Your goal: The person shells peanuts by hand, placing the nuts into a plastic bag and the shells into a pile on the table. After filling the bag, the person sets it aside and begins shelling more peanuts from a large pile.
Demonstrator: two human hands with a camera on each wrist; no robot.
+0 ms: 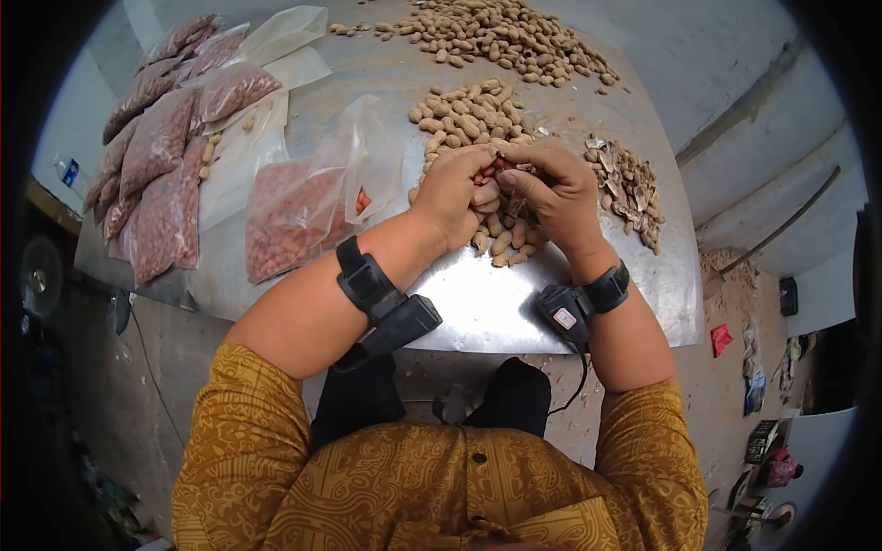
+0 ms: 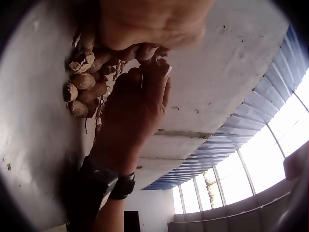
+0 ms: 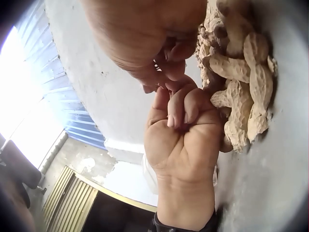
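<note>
My two hands meet over a pile of unshelled peanuts [image 1: 469, 119] on a metal table [image 1: 496, 317]. The left hand [image 1: 457, 190] is curled into a loose fist and holds reddish peanut kernels [image 1: 487, 174]. The right hand [image 1: 554, 188] pinches a peanut at its fingertips, right against the left hand's fingers. In the right wrist view the left hand [image 3: 186, 130] shows as a fist beside the peanuts [image 3: 244, 92]. Seen from the left wrist, the right hand [image 2: 135, 111] rests by the peanuts [image 2: 82, 84] with its fingertips touching the left hand [image 2: 149, 24].
Sealed bags of red kernels [image 1: 161, 156] lie at the left, with an open, part-filled bag [image 1: 294, 216] nearer the hands. A heap of empty shells [image 1: 634, 184] sits to the right. A second peanut pile [image 1: 505, 37] lies at the far side. The table edge runs just before my knees.
</note>
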